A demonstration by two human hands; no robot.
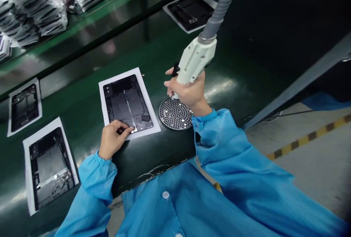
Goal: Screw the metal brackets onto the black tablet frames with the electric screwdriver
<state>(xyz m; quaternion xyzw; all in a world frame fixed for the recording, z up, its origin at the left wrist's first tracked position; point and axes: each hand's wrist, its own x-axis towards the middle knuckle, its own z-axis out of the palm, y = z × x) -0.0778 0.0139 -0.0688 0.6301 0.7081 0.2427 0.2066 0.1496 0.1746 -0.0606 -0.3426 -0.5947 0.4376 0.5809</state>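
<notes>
My right hand (pixel 189 92) is wrapped around the body of a white electric screwdriver (pixel 193 60), whose grey ribbed hose (pixel 229 1) runs up and away. The tool's lower end meets a round metal screw tray (pixel 175 114) full of small holes; its tip is hidden. At the near edge of an opened tablet (pixel 127 103), the fingers of my left hand (pixel 113 138) are curled, with thumb and forefinger close together beside a small shiny metal part (pixel 134 129). Whatever they may pinch is too small to make out. White paper (pixel 149 107) lies under the tablet.
Two more opened tablets on paper lie to the left, one nearer (pixel 51 164) and one farther (pixel 25 107). Another tablet (pixel 190 10) lies at the back. Stacks of wrapped parts (pixel 38 10) stand on a raised green shelf (pixel 115 1). The table's front edge (pixel 153 173) is chipped.
</notes>
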